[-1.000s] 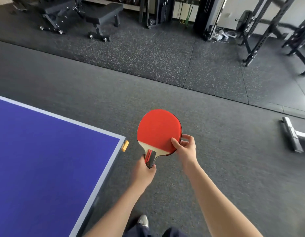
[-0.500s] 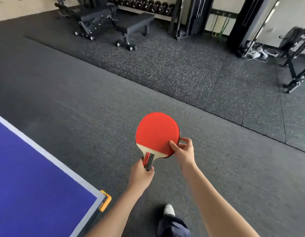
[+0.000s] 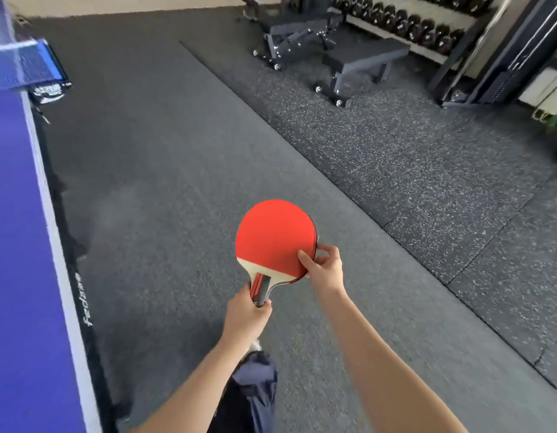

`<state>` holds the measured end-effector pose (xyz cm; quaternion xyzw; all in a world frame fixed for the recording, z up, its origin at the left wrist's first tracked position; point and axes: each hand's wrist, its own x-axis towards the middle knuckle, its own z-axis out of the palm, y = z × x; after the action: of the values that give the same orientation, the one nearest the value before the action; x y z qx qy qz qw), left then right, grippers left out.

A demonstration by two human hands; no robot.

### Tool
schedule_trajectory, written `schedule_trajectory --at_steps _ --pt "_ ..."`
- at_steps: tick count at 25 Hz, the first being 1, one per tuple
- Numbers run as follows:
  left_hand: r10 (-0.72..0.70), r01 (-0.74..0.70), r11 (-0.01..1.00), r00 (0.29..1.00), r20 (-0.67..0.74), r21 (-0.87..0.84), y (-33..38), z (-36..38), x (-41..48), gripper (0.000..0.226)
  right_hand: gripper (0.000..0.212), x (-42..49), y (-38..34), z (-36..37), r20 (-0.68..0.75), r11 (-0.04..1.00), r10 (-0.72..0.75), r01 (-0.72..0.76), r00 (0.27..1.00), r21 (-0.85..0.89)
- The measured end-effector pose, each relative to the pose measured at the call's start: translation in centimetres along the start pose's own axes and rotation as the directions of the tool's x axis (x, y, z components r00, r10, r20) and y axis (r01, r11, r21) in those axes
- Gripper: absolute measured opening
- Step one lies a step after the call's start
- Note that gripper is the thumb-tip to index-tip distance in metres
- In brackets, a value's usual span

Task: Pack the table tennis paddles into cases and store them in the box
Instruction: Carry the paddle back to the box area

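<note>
The red-faced paddle (image 3: pixel 275 239) is held in the air over bare grey floor (image 3: pixel 164 182), well to the right of the blue table (image 3: pixel 18 245)'s white-lined long edge. The left hand (image 3: pixel 246 317) grips its handle from below. The right hand (image 3: pixel 325 267) pinches the blade's right rim, thumb on the red rubber. White lettering on the table's dark side rail is too blurred to read. The weight bench (image 3: pixel 358 60) and dumbbell rack (image 3: pixel 405 23) stand far off on the speckled mat (image 3: pixel 427 170).

The paddle (image 3: pixel 275 239) is out front over the floor (image 3: pixel 161 182), bench (image 3: pixel 18 245) down the left.
Left hand (image 3: pixel 244 318) below at the handle, right hand (image 3: pixel 324 267) on the paddle's right edge; net (image 3: pixel 21 65) across the bench far ahead, dumbbell rack (image 3: pixel 405 23) back right.
</note>
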<state>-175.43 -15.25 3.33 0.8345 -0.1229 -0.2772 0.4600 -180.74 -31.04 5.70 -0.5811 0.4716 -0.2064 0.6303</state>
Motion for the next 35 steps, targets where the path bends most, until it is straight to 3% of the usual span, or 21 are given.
schedule_trajectory --at_steps 4,12,23,29,35 --pt "-0.037 0.032 0.994 0.998 -0.051 -0.103 3.1 -0.2 9.8 0.009 0.038 9.6 -4.4 4.9 0.056 0.999 -0.025 0.027 0.998 -0.040" --pt "-0.046 0.030 0.992 0.991 -0.127 -0.126 11.7 -2.8 27.0 0.008 0.041 25.7 -14.2 13.0 0.122 0.993 -0.055 0.067 0.991 -0.098" --pt "-0.208 0.132 0.961 0.923 -0.323 -0.241 20.9 -6.6 53.7 0.010 0.053 51.2 -26.0 29.2 0.389 0.977 -0.042 0.120 0.920 -0.178" --pt "-0.283 0.194 0.953 0.847 -0.450 -0.234 23.7 -12.3 64.7 0.011 0.055 59.6 -31.4 40.1 0.528 0.972 -0.026 0.145 0.849 -0.185" --pt "-0.321 0.189 0.937 0.795 -0.515 -0.293 23.2 -21.6 77.4 0.012 0.050 67.0 -35.1 55.5 0.601 0.967 -0.010 0.162 0.799 -0.198"
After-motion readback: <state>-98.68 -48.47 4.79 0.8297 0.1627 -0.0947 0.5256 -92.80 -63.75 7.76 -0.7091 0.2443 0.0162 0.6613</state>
